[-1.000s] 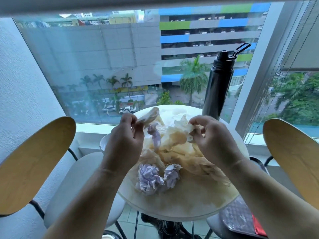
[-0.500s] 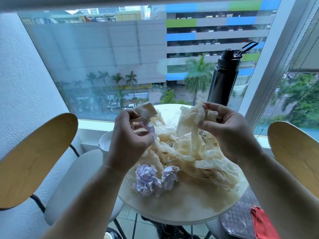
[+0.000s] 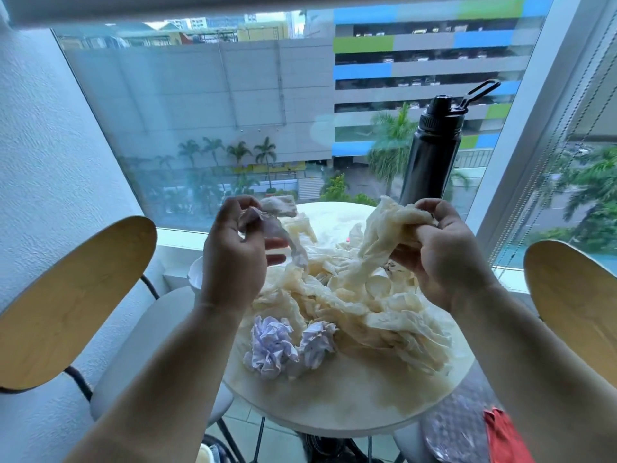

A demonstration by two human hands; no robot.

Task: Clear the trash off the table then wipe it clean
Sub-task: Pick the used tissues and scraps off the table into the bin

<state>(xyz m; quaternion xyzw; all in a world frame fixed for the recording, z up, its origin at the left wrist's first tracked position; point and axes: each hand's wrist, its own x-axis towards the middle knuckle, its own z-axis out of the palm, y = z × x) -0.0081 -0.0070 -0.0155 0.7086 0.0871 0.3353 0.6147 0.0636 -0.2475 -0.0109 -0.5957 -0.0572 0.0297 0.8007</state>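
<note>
A cream plastic bag lies crumpled across the small round table. My right hand grips one bunched edge of the bag and holds it above the table. My left hand pinches the other edge together with a strip of pale crumpled paper. Two crumpled paper balls sit on the table in front of the bag, near my left forearm. Small white bits of trash show inside the folds of the bag.
A tall black bottle stands at the table's far right edge by the window. Wooden chair backs flank the table, the left chair and the right chair. A red cloth lies on the right seat. A white bowl rim peeks out behind my left hand.
Both hands have lifted the bag's edges up off the table and drawn them apart. The bag has bunched up higher beneath them.
</note>
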